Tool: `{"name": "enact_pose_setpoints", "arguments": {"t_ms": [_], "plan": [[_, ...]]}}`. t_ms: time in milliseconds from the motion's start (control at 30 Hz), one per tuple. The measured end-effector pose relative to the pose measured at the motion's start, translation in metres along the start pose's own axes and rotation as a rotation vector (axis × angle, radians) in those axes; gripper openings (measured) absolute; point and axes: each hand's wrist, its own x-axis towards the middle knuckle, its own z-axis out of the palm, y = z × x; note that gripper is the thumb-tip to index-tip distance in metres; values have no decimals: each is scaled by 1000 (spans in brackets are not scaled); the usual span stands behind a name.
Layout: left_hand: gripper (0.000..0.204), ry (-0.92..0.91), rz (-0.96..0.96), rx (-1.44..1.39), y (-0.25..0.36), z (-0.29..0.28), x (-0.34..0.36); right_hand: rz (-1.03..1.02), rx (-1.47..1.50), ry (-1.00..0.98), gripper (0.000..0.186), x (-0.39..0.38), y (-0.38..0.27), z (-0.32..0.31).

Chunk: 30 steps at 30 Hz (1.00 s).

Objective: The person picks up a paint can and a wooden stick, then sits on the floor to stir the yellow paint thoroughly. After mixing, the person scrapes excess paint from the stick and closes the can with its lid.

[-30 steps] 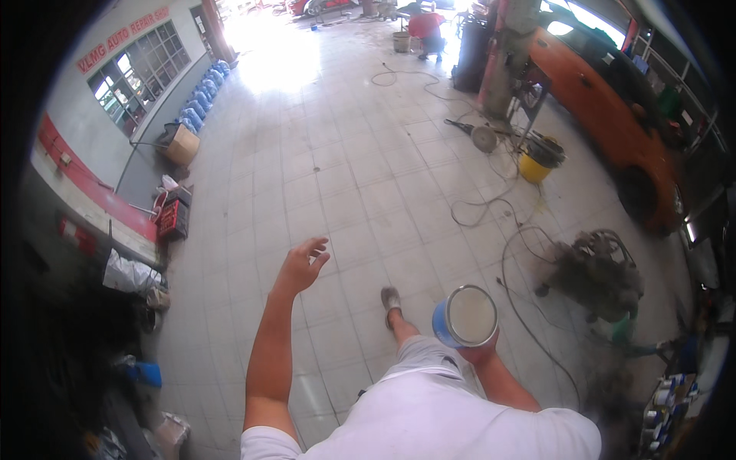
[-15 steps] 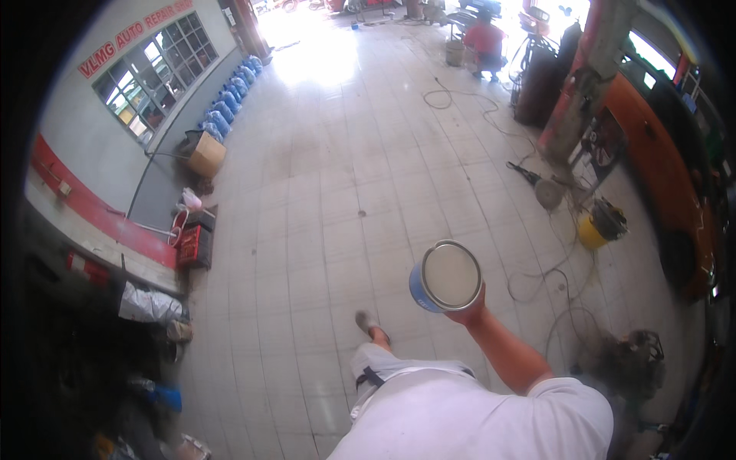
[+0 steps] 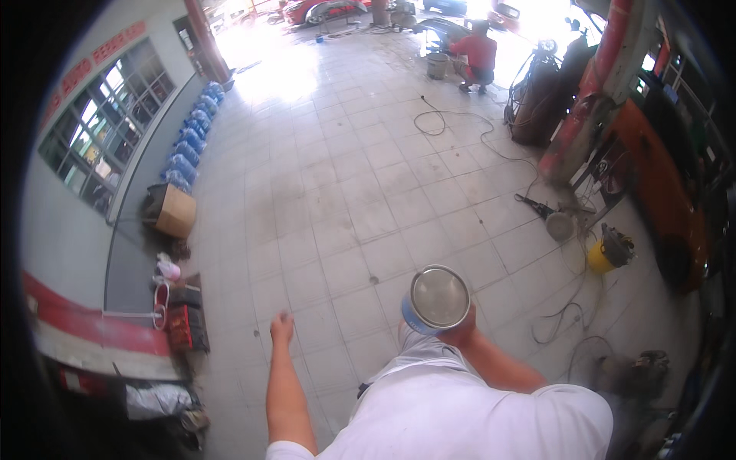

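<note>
My right hand [image 3: 458, 336] holds a round blue tin [image 3: 435, 300] with a silver lid from underneath, level in front of my chest. My left hand [image 3: 282, 328] hangs low at my left side over the tiled floor with its fingers loosely curled and nothing in it. My white shirt fills the lower middle of the view.
A cardboard box [image 3: 174, 211] and several blue bottles [image 3: 192, 146] line the left wall. A yellow bucket [image 3: 607, 253], a power tool and loose cables [image 3: 567, 310] lie at the right by an orange car [image 3: 667, 192]. A person in red [image 3: 477, 57] crouches far ahead.
I have walked forward across the floor. The tin stays in my right hand. My left arm, raised a second ago and out of view half a second ago, is back in view at my side.
</note>
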Motion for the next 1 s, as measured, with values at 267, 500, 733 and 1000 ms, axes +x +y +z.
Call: {"name": "enact_pose_setpoints", "arguments": {"t_ms": [267,500,733,1000], "plan": [[39,-124,404,-251,292,-70,327,19,227,61,61,301,-21,-21],[30,-535,-361,308,53,-2,382,105,261,-83,55,622,-78,29],[40,-628,-497,324,84,58,547,20,127,-247,51,915,-96,38],[51,-281,-81,446,180,58,970,-32,-36,142,49,1171,-114,81]]}}
